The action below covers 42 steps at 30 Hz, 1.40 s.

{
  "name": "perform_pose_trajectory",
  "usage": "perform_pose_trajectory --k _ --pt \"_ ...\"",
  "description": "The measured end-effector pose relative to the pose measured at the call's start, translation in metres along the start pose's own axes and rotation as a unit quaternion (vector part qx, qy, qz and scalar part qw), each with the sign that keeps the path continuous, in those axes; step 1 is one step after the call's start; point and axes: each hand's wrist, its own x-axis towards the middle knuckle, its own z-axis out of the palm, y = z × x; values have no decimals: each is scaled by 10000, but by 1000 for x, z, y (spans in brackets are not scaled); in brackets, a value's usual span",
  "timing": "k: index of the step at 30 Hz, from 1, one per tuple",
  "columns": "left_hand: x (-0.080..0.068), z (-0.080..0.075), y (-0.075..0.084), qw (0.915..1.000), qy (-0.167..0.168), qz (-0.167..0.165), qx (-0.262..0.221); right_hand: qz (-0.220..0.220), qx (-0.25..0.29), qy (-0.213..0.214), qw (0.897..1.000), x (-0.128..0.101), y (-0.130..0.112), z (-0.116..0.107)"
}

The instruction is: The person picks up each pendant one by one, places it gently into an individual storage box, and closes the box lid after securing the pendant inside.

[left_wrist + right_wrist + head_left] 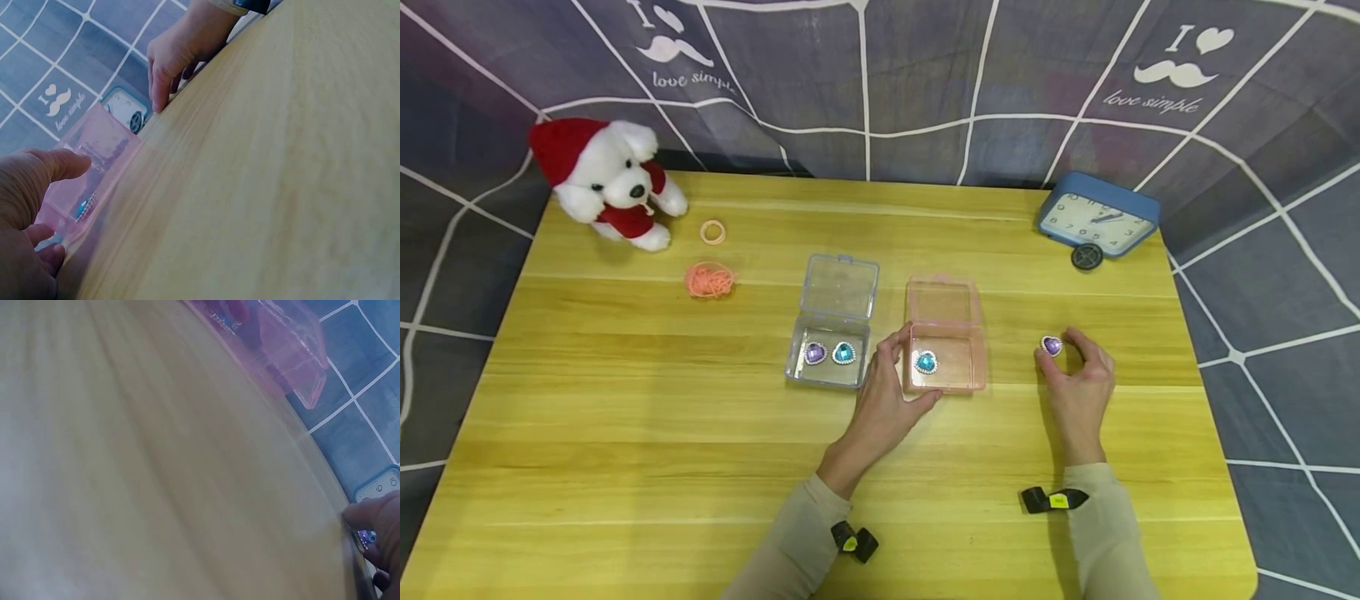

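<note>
At the right of the table, my right hand (1081,385) pinches a purple heart-shaped gem (1052,346) with a sparkling rim between thumb and fingers; the right wrist view shows part of this gem (366,537). My left hand (886,398) grips the near-left corner of an open pink transparent box (967,358), fingers along its left side and thumb at its front. Inside that box lies a blue heart-shaped gem (927,362). Just left stands an open clear bluish box (793,367) holding a purple gem (816,353) and a blue gem (844,353).
A white plush dog (617,183) in a red hat sits at the back left. Near it lie a pale ring (712,232) and a coral-coloured bundle of strands (710,281). The back right holds a blue clock (1101,215) with a dark round piece (1087,257) in front.
</note>
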Motion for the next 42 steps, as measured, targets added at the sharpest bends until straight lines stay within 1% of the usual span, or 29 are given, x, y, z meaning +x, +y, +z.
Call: perform_pose_trajectory --k 7,14,34,37,42 --pt "0 0 -1 10000 -9 53 52 -56 107 116 9999 1 -1 1" --pt "1 0 -1 10000 21 23 29 -185 66 195 9996 1 -2 1" --pt "1 0 -1 9999 26 101 0 -424 129 428 9981 0 2 3" --pt "0 0 -1 10000 27 72 10 -369 165 436 9982 0 1 4" --pt "-1 0 0 10000 7 42 24 -95 291 431 9986 -1 -1 3"
